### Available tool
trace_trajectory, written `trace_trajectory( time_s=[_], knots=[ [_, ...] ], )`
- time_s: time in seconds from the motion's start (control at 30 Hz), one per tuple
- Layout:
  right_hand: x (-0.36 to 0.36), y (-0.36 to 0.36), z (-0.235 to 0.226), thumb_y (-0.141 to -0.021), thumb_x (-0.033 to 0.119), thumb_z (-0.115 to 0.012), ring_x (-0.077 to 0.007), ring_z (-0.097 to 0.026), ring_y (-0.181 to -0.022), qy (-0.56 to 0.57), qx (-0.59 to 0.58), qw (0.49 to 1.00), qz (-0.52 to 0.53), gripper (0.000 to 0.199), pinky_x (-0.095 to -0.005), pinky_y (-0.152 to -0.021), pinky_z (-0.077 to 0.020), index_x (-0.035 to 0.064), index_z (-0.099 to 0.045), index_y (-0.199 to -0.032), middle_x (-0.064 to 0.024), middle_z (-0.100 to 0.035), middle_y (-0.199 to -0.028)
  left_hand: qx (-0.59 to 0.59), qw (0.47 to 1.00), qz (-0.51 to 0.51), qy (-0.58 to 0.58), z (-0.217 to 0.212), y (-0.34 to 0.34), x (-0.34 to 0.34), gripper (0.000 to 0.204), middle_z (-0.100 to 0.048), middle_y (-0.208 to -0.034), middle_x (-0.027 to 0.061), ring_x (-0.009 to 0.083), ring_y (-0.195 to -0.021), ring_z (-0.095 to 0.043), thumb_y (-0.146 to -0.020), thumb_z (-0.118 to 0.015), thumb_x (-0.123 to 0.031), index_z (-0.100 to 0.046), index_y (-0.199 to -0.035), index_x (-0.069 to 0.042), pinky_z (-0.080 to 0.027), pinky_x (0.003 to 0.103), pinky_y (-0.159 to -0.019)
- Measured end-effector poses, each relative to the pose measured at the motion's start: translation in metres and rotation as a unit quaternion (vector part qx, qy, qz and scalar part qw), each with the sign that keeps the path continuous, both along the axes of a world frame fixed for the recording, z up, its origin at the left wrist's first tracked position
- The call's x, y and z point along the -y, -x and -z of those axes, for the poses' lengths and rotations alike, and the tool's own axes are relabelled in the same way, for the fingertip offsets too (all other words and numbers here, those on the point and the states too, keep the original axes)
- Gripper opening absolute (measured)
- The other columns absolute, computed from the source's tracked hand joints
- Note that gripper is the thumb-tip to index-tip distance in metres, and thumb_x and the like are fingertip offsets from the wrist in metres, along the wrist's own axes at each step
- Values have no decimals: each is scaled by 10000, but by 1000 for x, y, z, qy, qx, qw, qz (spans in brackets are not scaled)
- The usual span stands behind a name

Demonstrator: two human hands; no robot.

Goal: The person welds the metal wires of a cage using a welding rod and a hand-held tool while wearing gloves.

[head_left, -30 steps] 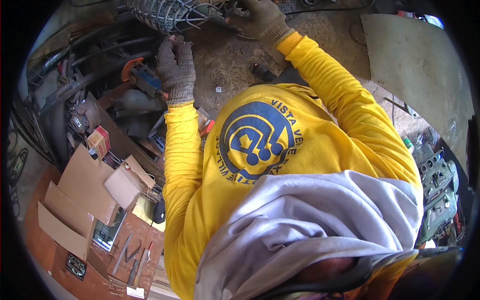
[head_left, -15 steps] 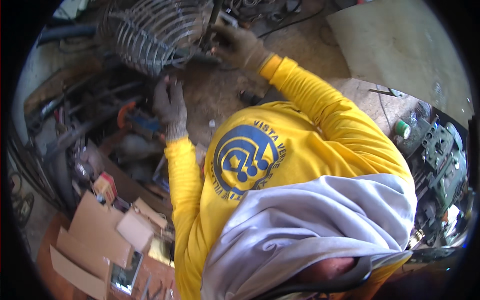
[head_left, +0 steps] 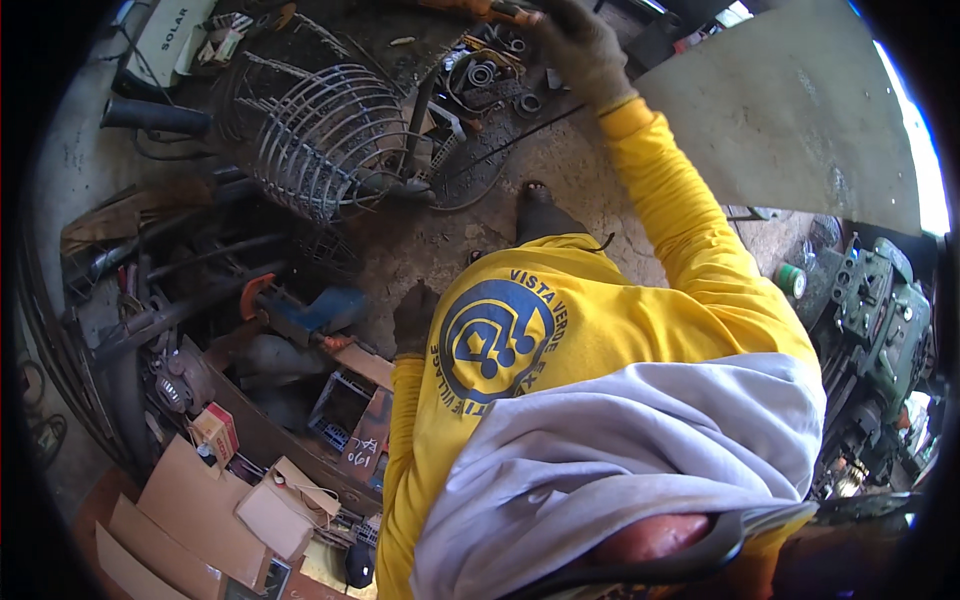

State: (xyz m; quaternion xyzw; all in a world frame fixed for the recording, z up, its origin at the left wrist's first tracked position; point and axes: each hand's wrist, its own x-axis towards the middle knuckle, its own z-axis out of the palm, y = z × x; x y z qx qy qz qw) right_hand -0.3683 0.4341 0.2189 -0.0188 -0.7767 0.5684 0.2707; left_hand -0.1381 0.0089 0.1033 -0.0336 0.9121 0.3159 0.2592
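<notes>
Floor point(head_left: 575, 165): wire cage point(head_left: 325, 140), scrap point(head_left: 485, 75) near right hand point(head_left: 588, 55)

A wire cage point(head_left: 310, 140) lies on the floor point(head_left: 460, 240), ahead and left of the person. Metal parts point(head_left: 485, 78) are heaped just right of it. The right hand point(head_left: 588, 60) reaches forward between that heap and a large panel point(head_left: 770, 110) on the right, a tool point(head_left: 505, 12) at its fingertips. The left hand point(head_left: 414, 318) is right of a clamp point(head_left: 325, 310). Cardboard point(head_left: 195, 495) lies nearer, at lower left; a machine point(head_left: 885, 320) sits far right, nearer than the panel.
</notes>
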Motion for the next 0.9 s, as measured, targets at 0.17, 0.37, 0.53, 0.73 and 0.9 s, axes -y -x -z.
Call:
trace_trajectory(
  time_s=[0.17,0.37,0.53,0.73,0.9],
  knots=[
    [-33,69,-81,-901,371,-683,-336,-659,-1115,-191,264,945,5,501,-410,-973,-511,66,-633,-1295,-173,-696,-1196,-40,997,-59,30,11,7,15,428,-674,-1180,226,375,-1111,-644,-966,-555,-353,-652,-1223,-24,-492,434,-957],
    [-43,165,-26,-879,428,-640,-353,-650,-1153,-368,262,892,-19,537,-424,-975,-498,78,-640,-1287,-191,-687,-1228,-201,946,-255,17,-18,49,-11,473,-676,-1234,219,351,-1156,-643,-949,-629,-349,-646,-1286,-17,-477,394,-1007],
    [-41,164,-43,-877,388,-641,-343,-665,-1121,-371,293,879,-64,437,-428,-945,-508,97,-685,-1200,-188,-705,-1170,-207,923,-324,-9,-44,64,-59,441,-689,-1174,183,283,-1085,-655,-942,-668,-322,-661,-1246,-3,-490,365,-951],
    [-60,183,-26,-896,389,-627,-378,-670,-1097,-367,218,904,-28,439,-435,-954,-517,48,-711,-1160,-225,-703,-1151,-68,971,-196,120,33,-11,-69,410,-691,-1178,199,340,-1080,-664,-935,-620,-404,-710,-1116,-48,-507,432,-926],
    [-33,151,-71,-907,347,-648,-358,-702,-993,-203,81,958,-184,444,-405,-866,-554,29,-674,-1216,-201,-717,-1129,79,990,-84,78,60,-47,-79,398,-699,-1135,191,348,-1061,-665,-933,-611,-413,-707,-1086,-59,-510,441,-905]
  ],
)
